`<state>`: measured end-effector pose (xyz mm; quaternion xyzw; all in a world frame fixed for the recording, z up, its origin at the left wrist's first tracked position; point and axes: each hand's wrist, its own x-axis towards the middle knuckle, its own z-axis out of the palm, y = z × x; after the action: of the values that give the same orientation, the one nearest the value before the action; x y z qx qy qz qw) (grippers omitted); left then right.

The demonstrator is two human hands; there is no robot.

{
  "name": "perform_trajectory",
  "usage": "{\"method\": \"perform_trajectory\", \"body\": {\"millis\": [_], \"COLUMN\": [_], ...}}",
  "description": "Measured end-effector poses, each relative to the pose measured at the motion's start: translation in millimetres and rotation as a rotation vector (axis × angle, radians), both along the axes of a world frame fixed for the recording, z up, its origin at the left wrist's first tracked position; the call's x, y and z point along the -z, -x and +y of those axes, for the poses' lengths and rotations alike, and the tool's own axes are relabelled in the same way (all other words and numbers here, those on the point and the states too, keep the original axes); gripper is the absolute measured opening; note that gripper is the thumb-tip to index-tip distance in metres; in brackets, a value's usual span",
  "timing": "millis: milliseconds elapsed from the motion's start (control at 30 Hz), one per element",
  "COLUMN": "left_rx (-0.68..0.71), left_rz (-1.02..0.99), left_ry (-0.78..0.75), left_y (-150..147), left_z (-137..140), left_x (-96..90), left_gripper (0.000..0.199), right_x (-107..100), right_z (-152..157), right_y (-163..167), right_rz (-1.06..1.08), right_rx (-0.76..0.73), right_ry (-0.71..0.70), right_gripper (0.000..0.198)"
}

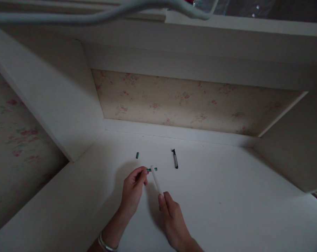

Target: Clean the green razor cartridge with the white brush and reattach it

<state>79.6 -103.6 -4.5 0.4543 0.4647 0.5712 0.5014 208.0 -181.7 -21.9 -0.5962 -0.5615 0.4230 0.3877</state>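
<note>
My left hand (134,185) pinches a narrow green and black strip (155,169) that sticks out to the right of its fingertips. In my right hand (171,213) is a slim white stick (156,179) with a rounded far end, shaped like a toothbrush. That end lies across the strip, just beyond the left fingertips; whether they touch I cannot tell. Behind the left hand a small green and black piece (137,155) lies on the white tabletop (216,182). Farther right lies a black and grey razor-like handle (175,159) with a small head at its far end.
A white side panel (50,91) stands at the left, another panel (292,147) at the right. Flowered wallpaper (179,101) covers the back. Overhead run a white shelf (226,26) and a pale curved bar (103,15), close to the camera.
</note>
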Motion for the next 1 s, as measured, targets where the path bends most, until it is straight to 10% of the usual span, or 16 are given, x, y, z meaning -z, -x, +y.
{"method": "perform_trajectory", "body": {"millis": [1000], "left_rx": [-0.040], "left_rz": [0.014], "left_ry": [-0.007], "left_y": [-0.9], "left_z": [-1.9], "left_x": [-0.9], "left_gripper": [0.036], "right_x": [6.2], "right_z": [2.9], "right_y": [1.0], "right_rz": [-0.077], "right_rx": [-0.017], "right_ry": [-0.039], "right_gripper": [0.038]}}
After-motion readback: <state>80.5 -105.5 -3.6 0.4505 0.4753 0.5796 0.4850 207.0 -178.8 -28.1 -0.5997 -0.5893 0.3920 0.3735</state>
